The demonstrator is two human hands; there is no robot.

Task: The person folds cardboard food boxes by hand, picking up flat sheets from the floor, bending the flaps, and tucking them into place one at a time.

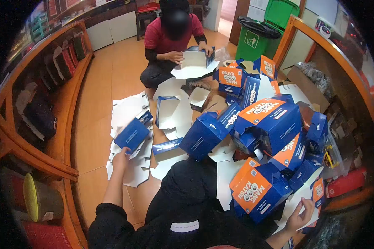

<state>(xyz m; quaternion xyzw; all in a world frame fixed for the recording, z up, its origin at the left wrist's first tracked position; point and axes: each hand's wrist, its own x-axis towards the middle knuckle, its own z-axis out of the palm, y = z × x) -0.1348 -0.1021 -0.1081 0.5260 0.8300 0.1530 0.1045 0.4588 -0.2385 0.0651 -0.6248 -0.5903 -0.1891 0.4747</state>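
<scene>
here, the blue card (131, 135) is being pinched at its near edge by the left hand (121, 162), slanting lengthwise forward-right; whether the flap (287, 210) is being gripped by the right hand (299, 216) cannot be told.

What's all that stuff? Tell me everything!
Printed cartons: many, blue and orange, right of centre
Flat cartons: several, mostly white, left of centre
Blue carton piece: one, blue, left of centre
Open box: one, white inside, near centre
Bin: one, green, upper right
Wooden racks: two, brown, left and right
Rack items: uncountable, mixed colours, left and right
Tub: one, dark, yellow rim, lower left
Other person: one, red top, seated at top
Clothing: one outfit, black, bottom centre
Left hand: one, bare, on blue carton piece
Right hand: one, bare, lower right
</scene>
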